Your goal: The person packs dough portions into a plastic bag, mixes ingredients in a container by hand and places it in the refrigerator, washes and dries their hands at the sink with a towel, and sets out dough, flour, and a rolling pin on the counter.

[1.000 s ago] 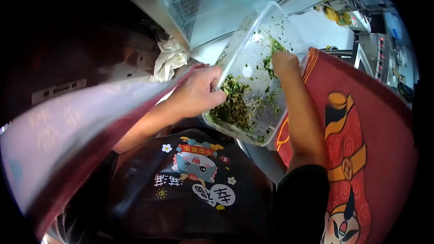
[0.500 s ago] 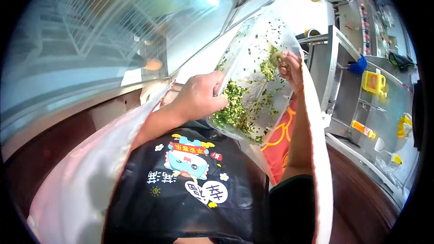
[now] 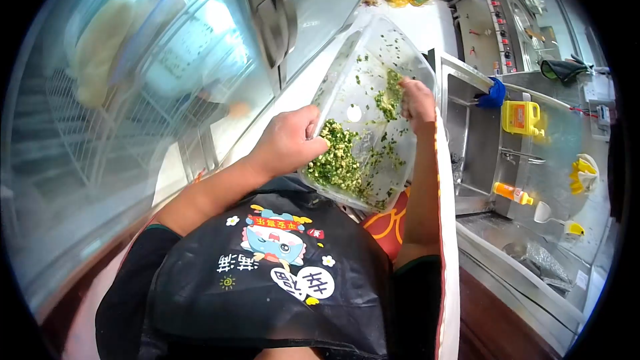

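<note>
A clear plastic tub (image 3: 373,135) is tilted in front of my body, its open side facing me. Chopped greens (image 3: 337,160) mixed with pale bits are heaped in its lower left corner, with more scattered over the inner walls. My left hand (image 3: 290,135) is closed around the tub's left rim. Over the right side of the tub, my right hand (image 3: 418,103) has its fingers curled, the tips beside a smaller clump of greens. Whatever those fingers hold is hidden. A black apron (image 3: 267,293) with a cartoon print covers my front.
A glass-doored cabinet (image 3: 167,87) with wire racks stands to the left. At right are a metal sink (image 3: 467,133), a blue cloth (image 3: 492,93), a yellow jug (image 3: 521,118), an orange bottle (image 3: 512,193) and a stove with red knobs (image 3: 500,23).
The view has shifted, so the sink and stove sit further left and more of the cabinet shows. My left hand stays on the rim; my right hand moves slightly within the tub.
</note>
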A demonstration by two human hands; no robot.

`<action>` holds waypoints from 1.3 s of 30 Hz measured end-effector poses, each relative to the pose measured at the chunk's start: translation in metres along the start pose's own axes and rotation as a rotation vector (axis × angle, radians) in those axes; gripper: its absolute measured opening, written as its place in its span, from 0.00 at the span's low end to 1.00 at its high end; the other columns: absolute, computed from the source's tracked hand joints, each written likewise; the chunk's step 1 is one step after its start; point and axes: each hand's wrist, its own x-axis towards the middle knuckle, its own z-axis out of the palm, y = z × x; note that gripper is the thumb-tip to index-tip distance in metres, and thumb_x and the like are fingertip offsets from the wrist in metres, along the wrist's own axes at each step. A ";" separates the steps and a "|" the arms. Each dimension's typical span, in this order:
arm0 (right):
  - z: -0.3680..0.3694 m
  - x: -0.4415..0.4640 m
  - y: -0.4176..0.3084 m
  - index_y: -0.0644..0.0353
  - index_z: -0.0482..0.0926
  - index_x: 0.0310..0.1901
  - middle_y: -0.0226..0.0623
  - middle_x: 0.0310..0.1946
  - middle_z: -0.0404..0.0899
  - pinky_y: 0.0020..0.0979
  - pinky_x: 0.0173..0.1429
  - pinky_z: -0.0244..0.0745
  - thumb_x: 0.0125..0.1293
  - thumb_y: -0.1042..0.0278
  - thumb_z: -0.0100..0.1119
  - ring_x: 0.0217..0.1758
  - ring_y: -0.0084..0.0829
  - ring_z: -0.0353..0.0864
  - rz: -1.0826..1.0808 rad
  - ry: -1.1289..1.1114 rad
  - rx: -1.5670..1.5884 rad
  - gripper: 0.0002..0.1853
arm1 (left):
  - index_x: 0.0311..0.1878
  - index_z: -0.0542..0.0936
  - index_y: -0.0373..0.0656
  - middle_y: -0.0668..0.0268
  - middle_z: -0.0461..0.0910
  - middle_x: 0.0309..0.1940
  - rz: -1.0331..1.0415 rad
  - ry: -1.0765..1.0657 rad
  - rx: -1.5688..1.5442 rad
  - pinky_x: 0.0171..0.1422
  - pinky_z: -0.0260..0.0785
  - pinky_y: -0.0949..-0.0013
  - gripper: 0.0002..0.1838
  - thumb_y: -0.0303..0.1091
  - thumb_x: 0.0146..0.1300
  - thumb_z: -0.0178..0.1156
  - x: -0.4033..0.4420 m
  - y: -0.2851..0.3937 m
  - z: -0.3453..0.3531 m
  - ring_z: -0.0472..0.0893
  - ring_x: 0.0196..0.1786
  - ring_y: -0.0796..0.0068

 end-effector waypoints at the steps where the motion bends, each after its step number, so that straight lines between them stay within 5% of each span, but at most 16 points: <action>1: 0.004 0.012 0.014 0.59 0.77 0.39 0.37 0.23 0.76 0.30 0.31 0.71 0.66 0.58 0.57 0.26 0.30 0.77 -0.162 0.109 -0.512 0.12 | 0.27 0.69 0.37 0.50 0.70 0.19 0.013 0.006 0.004 0.31 0.65 0.56 0.12 0.35 0.47 0.60 -0.002 0.003 0.002 0.73 0.24 0.48; 2: 0.018 0.013 0.017 0.60 0.78 0.40 0.44 0.29 0.82 0.36 0.37 0.76 0.65 0.59 0.58 0.32 0.37 0.83 -0.323 0.224 -1.021 0.12 | 0.27 0.69 0.37 0.50 0.70 0.19 0.025 0.006 0.008 0.31 0.64 0.56 0.12 0.35 0.47 0.59 -0.004 0.005 0.005 0.73 0.24 0.48; 3: 0.029 0.002 0.021 0.61 0.80 0.41 0.52 0.41 0.83 0.43 0.49 0.77 0.64 0.64 0.54 0.43 0.48 0.84 -0.170 0.345 -1.333 0.11 | 0.27 0.69 0.37 0.50 0.70 0.19 0.045 0.003 0.013 0.31 0.64 0.55 0.12 0.35 0.47 0.59 -0.009 0.008 0.006 0.72 0.24 0.48; 6: 0.049 -0.005 0.044 0.61 0.81 0.37 0.51 0.39 0.83 0.45 0.48 0.78 0.64 0.68 0.47 0.42 0.49 0.84 -0.235 0.476 -1.379 0.11 | 0.26 0.66 0.36 0.55 0.64 0.17 0.078 -0.021 0.013 0.28 0.58 0.59 0.12 0.32 0.47 0.58 -0.023 0.009 0.005 0.64 0.21 0.61; 9: 0.050 -0.001 0.058 0.63 0.80 0.38 0.53 0.34 0.83 0.45 0.44 0.79 0.60 0.70 0.51 0.40 0.51 0.84 -0.254 0.374 -1.386 0.09 | 0.26 0.67 0.37 0.52 0.68 0.18 0.082 -0.011 0.039 0.29 0.62 0.56 0.12 0.34 0.47 0.59 -0.023 0.003 0.008 0.70 0.23 0.51; 12: 0.047 -0.012 0.056 0.63 0.80 0.36 0.53 0.35 0.83 0.44 0.42 0.78 0.59 0.68 0.52 0.36 0.45 0.85 -0.219 0.200 -1.109 0.09 | 0.26 0.68 0.37 0.51 0.69 0.18 0.089 0.030 0.043 0.30 0.64 0.56 0.13 0.35 0.46 0.60 -0.024 -0.013 0.019 0.72 0.23 0.48; 16: 0.017 -0.013 0.013 0.59 0.78 0.35 0.33 0.28 0.79 0.26 0.25 0.66 0.62 0.63 0.53 0.22 0.24 0.71 -0.039 -0.069 0.014 0.09 | 0.26 0.68 0.37 0.52 0.69 0.18 -0.012 0.048 -0.012 0.30 0.64 0.56 0.14 0.35 0.46 0.60 -0.017 -0.012 0.011 0.72 0.24 0.48; 18: 0.013 -0.028 -0.010 0.57 0.76 0.36 0.31 0.28 0.75 0.20 0.22 0.58 0.64 0.62 0.52 0.21 0.20 0.66 -0.083 -0.201 0.414 0.09 | 0.26 0.68 0.37 0.52 0.69 0.18 -0.043 0.050 -0.042 0.31 0.64 0.56 0.14 0.36 0.47 0.60 -0.018 -0.014 0.014 0.72 0.24 0.48; 20: -0.002 -0.024 -0.026 0.57 0.74 0.36 0.35 0.34 0.76 0.21 0.22 0.60 0.67 0.56 0.53 0.25 0.21 0.68 -0.120 -0.319 0.604 0.12 | 0.26 0.68 0.37 0.52 0.69 0.18 -0.026 0.069 -0.023 0.31 0.64 0.55 0.13 0.36 0.47 0.60 -0.011 -0.013 0.021 0.72 0.24 0.48; 22: -0.005 -0.021 -0.038 0.56 0.73 0.35 0.32 0.30 0.75 0.20 0.23 0.59 0.68 0.55 0.53 0.24 0.21 0.66 -0.161 -0.144 0.439 0.13 | 0.26 0.68 0.37 0.52 0.70 0.18 -0.007 0.084 0.006 0.31 0.63 0.54 0.13 0.35 0.47 0.60 -0.011 -0.009 0.029 0.73 0.25 0.47; 25: -0.015 0.002 -0.039 0.60 0.76 0.42 0.39 0.34 0.80 0.24 0.24 0.64 0.67 0.59 0.55 0.28 0.25 0.73 -0.118 -0.203 -0.045 0.12 | 0.27 0.67 0.37 0.51 0.69 0.18 0.003 0.108 0.039 0.30 0.63 0.53 0.13 0.34 0.47 0.59 -0.013 -0.003 0.038 0.73 0.25 0.46; 28: -0.008 0.057 0.010 0.65 0.76 0.49 0.49 0.38 0.81 0.33 0.36 0.75 0.66 0.63 0.53 0.37 0.35 0.81 -0.324 0.145 -1.140 0.16 | 0.26 0.66 0.37 0.52 0.69 0.18 0.023 0.116 0.021 0.30 0.62 0.53 0.13 0.34 0.47 0.59 -0.025 -0.009 0.041 0.72 0.24 0.46; 31: 0.050 0.029 -0.005 0.67 0.76 0.51 0.58 0.50 0.78 0.46 0.59 0.71 0.63 0.68 0.48 0.56 0.54 0.77 -0.111 0.205 -1.377 0.18 | 0.26 0.66 0.37 0.53 0.68 0.18 0.045 0.102 -0.042 0.29 0.61 0.55 0.12 0.32 0.47 0.59 -0.028 -0.026 0.037 0.71 0.22 0.50; 35: 0.057 0.062 0.021 0.66 0.78 0.51 0.58 0.51 0.78 0.44 0.60 0.71 0.60 0.69 0.49 0.56 0.55 0.77 -0.012 0.031 -1.225 0.19 | 0.26 0.65 0.38 0.55 0.66 0.17 -0.028 0.068 -0.195 0.28 0.60 0.58 0.12 0.31 0.47 0.59 -0.008 -0.051 0.035 0.68 0.21 0.55; 38: 0.027 0.025 -0.003 0.65 0.77 0.53 0.59 0.50 0.78 0.44 0.59 0.72 0.59 0.70 0.48 0.54 0.56 0.78 -0.162 -0.068 -0.911 0.20 | 0.26 0.65 0.38 0.56 0.65 0.16 -0.024 0.065 -0.203 0.27 0.60 0.59 0.12 0.30 0.47 0.59 -0.012 -0.045 0.029 0.67 0.20 0.58; 39: 0.022 0.018 -0.016 0.65 0.75 0.56 0.59 0.48 0.79 0.43 0.56 0.73 0.61 0.71 0.48 0.52 0.55 0.79 -0.220 0.012 -1.101 0.21 | 0.26 0.65 0.38 0.57 0.65 0.16 -0.018 0.058 -0.220 0.27 0.60 0.60 0.12 0.30 0.47 0.59 -0.012 -0.048 0.031 0.67 0.20 0.58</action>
